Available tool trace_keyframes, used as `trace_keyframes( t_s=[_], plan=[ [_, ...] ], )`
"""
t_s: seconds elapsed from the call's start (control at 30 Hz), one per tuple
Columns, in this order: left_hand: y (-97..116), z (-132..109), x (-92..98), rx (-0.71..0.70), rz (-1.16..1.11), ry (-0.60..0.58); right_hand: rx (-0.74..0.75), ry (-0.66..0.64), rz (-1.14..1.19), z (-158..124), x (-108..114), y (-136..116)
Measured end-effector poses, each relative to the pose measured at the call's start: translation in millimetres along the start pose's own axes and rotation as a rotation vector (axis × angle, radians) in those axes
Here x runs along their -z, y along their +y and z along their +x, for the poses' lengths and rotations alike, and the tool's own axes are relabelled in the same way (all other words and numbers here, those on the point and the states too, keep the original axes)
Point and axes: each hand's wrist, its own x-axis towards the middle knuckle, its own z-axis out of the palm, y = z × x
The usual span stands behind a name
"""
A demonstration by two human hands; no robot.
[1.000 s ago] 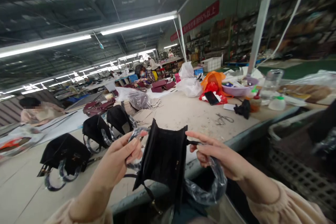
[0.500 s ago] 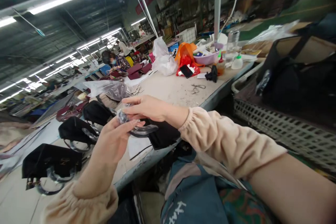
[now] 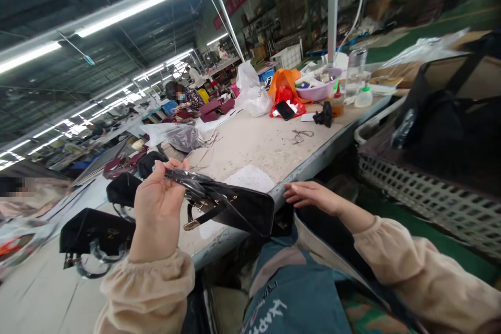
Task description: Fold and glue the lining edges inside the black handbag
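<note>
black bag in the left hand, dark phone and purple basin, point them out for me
Black bag [image 3: 243, 211], head view: on its dark side panel.
Dark phone [image 3: 285, 110], head view: on its flat face.
Purple basin [image 3: 315, 95], head view: on its outer wall.

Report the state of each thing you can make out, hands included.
Held black bag, tilted
Its handles, plastic-wrapped
Left hand, closed on the handles
Right hand, empty, fingers extended
Black bag at left, set down
Phone, screen dark
Green-topped bottle, upright
Purple basin, holding items
Tube light, lit
</note>
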Motion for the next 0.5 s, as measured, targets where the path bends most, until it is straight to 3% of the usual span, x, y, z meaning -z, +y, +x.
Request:
trace_keyframes(
  t_s=[0.1,0.23,0.5],
  plan=[
    [0,-8,-3.5,0.01,-0.113,0.047,-0.067,-0.069,-0.12,-5,-18,16],
    [0,-15,-5.6,-0.057,-0.111,0.048,-0.08,-0.077,-0.263,2,-46,19],
    [-8,-38,-7.0,-0.035,-0.135,-0.035,0.155,0.197,-0.579,6,-57,22]
  ],
)
